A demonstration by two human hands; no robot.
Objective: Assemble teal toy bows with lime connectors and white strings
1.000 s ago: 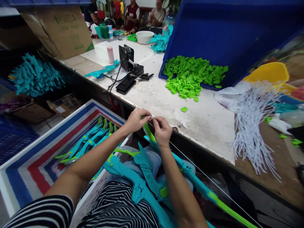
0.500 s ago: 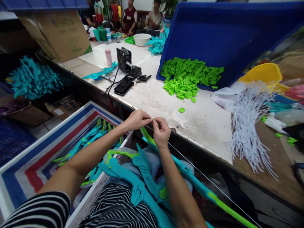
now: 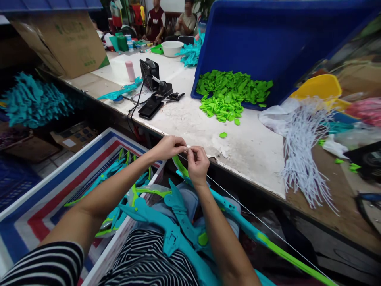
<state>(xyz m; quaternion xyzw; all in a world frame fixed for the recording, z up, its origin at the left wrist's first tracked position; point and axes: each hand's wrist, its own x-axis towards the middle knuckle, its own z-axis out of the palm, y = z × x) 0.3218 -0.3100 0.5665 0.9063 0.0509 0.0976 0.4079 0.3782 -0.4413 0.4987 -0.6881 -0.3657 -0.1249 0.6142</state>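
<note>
My left hand [image 3: 170, 147] and my right hand [image 3: 198, 163] meet fingertip to fingertip, both closed in a pinch on the end of a white string [image 3: 235, 203]. The string runs taut from my fingers down to the lower right, alongside a long teal and green toy bow [image 3: 248, 228]. Its green tip [image 3: 180, 165] shows just under my hands; the exact spot where string and tip meet is hidden by my fingers. More teal toy bow parts [image 3: 149, 216] with green pieces lie across my lap.
A striped-lined crate [image 3: 38, 198] holding teal and green bows stands at my left. On the table [image 3: 190, 123] are a small black fan [image 3: 149, 71], a phone [image 3: 151, 107], a blue bin [image 3: 244, 39] with green pieces [image 3: 235, 87], and a bundle of white strings [image 3: 303, 155]. People sit beyond.
The view has shifted slightly, so the table things appear a little further left. My two hands stay pinched together on the string, with the fingers only slightly moved.
</note>
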